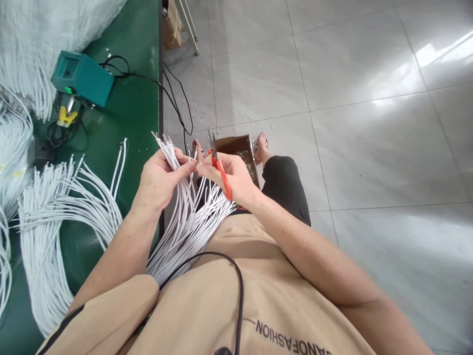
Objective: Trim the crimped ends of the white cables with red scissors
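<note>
Wires [192, 231]: smooth white plastic sheathing, satin sheen; tips poss. bare metal, too small to be sure. Scissors [222, 178] – glossy red plastic loops w/ plain grey metal blades [213, 142]. Bench [136, 111] top smooth green, semi-gloss. Teal unit [90, 81] smooth, satin. Bag [79, 19] thin crinkly clear plastic. Box [236, 139] matt brown cardboard. Floor [369, 153]: polished grey tile, v. shiny – mirror-like glare. Shirt [210, 305] & trousers [286, 187]: soft matt cloth.

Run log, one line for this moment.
left hand: holds white wires | right hand: holds red scissors | table: wire bundles, teal device | floor: brown box
</note>
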Available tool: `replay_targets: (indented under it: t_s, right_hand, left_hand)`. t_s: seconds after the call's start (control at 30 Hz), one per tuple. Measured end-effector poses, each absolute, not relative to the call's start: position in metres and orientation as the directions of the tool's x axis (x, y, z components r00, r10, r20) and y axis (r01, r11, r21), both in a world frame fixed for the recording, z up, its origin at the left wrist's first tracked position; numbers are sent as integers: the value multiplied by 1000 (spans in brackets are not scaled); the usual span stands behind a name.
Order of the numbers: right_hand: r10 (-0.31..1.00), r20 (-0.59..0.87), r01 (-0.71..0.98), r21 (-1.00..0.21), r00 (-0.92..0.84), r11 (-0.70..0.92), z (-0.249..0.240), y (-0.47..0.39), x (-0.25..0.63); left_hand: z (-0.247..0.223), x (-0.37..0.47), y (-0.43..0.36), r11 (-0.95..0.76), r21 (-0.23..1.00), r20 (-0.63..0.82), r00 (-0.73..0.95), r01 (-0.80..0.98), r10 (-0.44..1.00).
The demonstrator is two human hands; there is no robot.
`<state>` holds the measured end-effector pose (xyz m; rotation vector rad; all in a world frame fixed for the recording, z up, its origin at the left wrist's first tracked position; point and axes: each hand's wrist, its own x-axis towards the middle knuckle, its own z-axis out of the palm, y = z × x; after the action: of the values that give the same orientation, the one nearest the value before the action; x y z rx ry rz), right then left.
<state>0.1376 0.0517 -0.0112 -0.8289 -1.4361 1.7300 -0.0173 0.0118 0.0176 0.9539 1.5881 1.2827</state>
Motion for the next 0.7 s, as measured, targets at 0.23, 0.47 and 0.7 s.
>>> replay_targets:
  t_s: [0.23, 0.47, 0.7]
  right_hand:
    - [900, 68, 514, -801, -430, 306, -24, 58, 141]
    - [815, 142, 642, -547, -561, 537, -29, 56, 146]
    - [795, 126, 662, -485, -594, 571, -30, 58, 149]
  left_hand:
    - [24, -19, 11, 253, 967, -235, -259, 38, 937]
    - [21, -20, 11, 268, 963, -252, -268, 27, 930]
    - [23, -20, 11, 320, 942, -283, -277, 97, 918]
